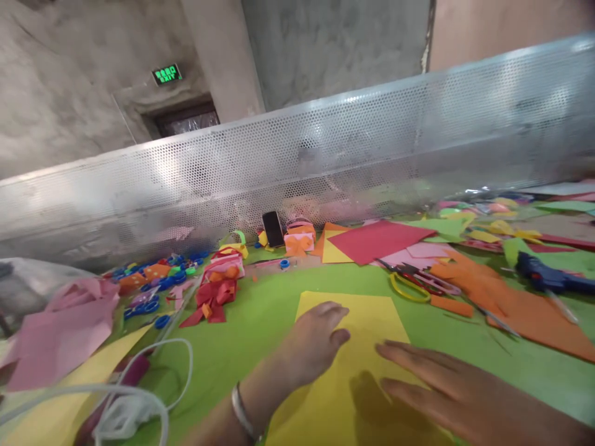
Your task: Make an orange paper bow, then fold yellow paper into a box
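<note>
A yellow sheet of paper (367, 310) lies on the green tabletop in front of me. Over its left part is my left hand (312, 341), fingers stretched forward and the thumb held apart, with a pale bracelet on the wrist. My right hand (432, 378) comes in from the lower right, its fingers extended over the sheet's right side. Neither hand grips anything. Whether the right fingertips touch the paper or hover just above it, I cannot tell. A dark shadow falls on the sheet between the hands.
Yellow-handled scissors (409, 288), orange paper (534, 316) and a blue glue gun (553, 275) lie right. Behind are red paper (383, 240), a phone (273, 229) and a perforated metal panel (297, 167). Red paper bows (216, 297), pink paper (65, 334) and a white cable (188, 353) are left.
</note>
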Motion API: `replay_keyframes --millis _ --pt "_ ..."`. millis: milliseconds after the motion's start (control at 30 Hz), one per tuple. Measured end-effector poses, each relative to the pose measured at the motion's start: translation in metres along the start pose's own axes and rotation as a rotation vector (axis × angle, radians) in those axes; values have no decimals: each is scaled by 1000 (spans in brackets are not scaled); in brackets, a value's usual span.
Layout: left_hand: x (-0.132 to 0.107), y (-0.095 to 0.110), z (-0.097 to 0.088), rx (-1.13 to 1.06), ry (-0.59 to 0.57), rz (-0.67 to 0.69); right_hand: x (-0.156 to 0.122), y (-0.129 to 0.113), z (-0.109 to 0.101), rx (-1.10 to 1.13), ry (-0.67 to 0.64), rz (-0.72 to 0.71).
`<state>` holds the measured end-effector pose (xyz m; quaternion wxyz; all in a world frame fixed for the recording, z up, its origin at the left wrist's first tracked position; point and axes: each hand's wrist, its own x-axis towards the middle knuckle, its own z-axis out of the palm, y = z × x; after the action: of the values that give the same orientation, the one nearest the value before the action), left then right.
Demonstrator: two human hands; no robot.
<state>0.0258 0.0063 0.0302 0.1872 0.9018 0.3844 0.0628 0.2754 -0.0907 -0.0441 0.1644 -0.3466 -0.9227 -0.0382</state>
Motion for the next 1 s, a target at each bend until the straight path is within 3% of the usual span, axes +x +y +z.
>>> replay_keyframes --millis 33,100,233,333,467,600,667,733,767,833,900,1000 --pt "6 -7 3 10 -3 -11 21 1 -5 41 -119 -11" --pt "11 -23 10 19 -14 -17 58 4 -11 116 -211 2" --pt "9 -48 17 60 -58 -21 99 24 -2 117 -253 -49" --pt "10 -58 16 112 -39 -104 108 45 18 96 -192 -119" --pt "16 -78 11 188 35 -305 105 61 39 57 -111 -93" --pt "17 -99 -1 276 164 -545 100 62 37 70 -127 -107" --pt "16 -101 -6 317 233 -593 100 62 33 73 -130 -105" --pt "15 -96 -6 268 259 -493 101 63 30 110 -151 -106" --pt "14 -91 -5 199 228 -375 101 63 29 145 -172 -111" --pt "13 -83 1 43 90 -92 102 65 27 229 -218 -118" --pt "12 -79 7 -21 -65 82 103 66 25 287 -250 -104" --pt "11 -82 9 44 -117 18 102 66 23 304 -287 -84"
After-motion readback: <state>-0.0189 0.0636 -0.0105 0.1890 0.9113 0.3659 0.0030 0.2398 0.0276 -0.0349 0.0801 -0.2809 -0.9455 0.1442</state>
